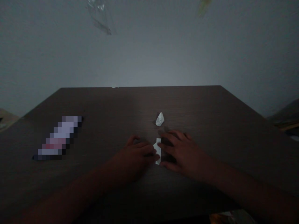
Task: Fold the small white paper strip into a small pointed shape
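A small white folded paper (158, 150) lies on the dark wooden table (210, 118) between my hands. My left hand (137, 154) rests on the table with its fingertips pressing the paper's left edge. My right hand (181, 151) lies flat over the paper's right side, fingers stretched out toward the left. Only a narrow strip of the paper shows between them. A second small white folded paper piece (160, 119) sits on the table just beyond my hands, untouched.
A flat rectangular object (58, 138), blurred out, lies on the table's left part. The scene is dim. A grey wall (149, 56) stands behind the table's far edge. Something colourful (230, 217) shows at the near bottom edge.
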Action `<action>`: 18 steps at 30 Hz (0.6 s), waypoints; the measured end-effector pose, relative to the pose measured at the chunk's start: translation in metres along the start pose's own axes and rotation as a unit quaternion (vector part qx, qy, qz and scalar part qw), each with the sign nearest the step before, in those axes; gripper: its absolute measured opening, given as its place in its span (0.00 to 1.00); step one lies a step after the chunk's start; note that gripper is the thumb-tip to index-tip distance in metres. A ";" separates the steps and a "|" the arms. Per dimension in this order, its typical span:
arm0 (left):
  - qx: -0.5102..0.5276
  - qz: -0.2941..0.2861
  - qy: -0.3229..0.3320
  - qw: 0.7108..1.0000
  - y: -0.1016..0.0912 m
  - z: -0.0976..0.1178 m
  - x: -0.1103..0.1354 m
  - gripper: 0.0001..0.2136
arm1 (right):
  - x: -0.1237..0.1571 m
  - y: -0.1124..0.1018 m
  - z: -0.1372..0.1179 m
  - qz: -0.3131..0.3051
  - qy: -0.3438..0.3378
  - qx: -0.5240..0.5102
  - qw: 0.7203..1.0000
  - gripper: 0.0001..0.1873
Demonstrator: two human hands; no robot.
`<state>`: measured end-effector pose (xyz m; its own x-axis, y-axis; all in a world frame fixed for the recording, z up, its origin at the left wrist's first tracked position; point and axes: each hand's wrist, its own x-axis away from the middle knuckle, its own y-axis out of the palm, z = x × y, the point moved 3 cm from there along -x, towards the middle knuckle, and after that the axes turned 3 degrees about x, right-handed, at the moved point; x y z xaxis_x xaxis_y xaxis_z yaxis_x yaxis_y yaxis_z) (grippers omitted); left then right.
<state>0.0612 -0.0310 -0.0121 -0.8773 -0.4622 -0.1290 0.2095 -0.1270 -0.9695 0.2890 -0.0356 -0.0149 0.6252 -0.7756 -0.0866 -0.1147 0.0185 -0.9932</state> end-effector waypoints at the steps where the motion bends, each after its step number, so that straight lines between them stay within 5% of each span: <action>1: -0.003 -0.003 -0.002 1.000 0.000 0.001 0.000 0.12 | 0.000 0.001 0.000 0.007 0.014 0.016 1.000 0.35; 10: 0.006 0.008 0.000 1.000 0.002 0.001 0.000 0.09 | -0.003 0.013 -0.003 0.031 0.028 0.072 0.997 0.37; 18: 0.026 0.017 -0.072 0.997 0.006 -0.017 -0.002 0.05 | -0.010 0.013 0.008 0.072 0.007 -0.069 0.995 0.15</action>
<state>0.0566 -0.0160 -0.0209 -0.7994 -0.5873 -0.1267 0.2632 -0.1527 -0.9526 0.2872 -0.0228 -0.0271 0.5840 -0.7800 -0.2248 -0.3072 0.0439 -0.9506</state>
